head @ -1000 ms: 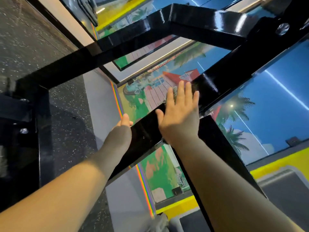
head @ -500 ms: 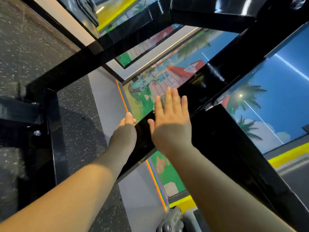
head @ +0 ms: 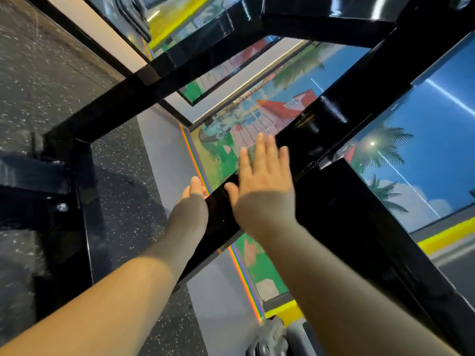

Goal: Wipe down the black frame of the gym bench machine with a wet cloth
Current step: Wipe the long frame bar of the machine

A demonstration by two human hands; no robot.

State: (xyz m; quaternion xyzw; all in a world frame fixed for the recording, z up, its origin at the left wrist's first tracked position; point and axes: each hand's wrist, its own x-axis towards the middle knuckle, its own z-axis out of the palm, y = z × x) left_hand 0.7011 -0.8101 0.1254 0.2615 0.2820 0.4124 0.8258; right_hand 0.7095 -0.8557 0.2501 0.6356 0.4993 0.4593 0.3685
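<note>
Reaching up from the bottom of the view, two bare forearms lead to hands set on either side of one glossy black slanted metal beam of the bench machine's frame. The left hand sits at the beam's left edge with its fingers tucked out of sight behind the metal, so whether they curl round the beam cannot be told; it looks placed there to steady the person or the beam while the other hand works. Just right of it, the right hand lies flat on the beam's upper face, fingers straight and close together, palm down. That flat, spread posture suits pressing a cloth along a broad surface, and the wet cloth itself is presumably under the palm, but none of it shows clearly, so its exact place cannot be confirmed.

Beyond the right hand's fingertips the same beam climbs up and to the right, its paint shiny with highlights, and meets a thicker black box-section member branching off to the right of the right wrist. Farther past both hands, a black crossbar runs overhead from the left. Behind the frame lie a speckled dark rubber floor, left of the left hand, and a bright painted mural of palm trees and blue sky.
</note>
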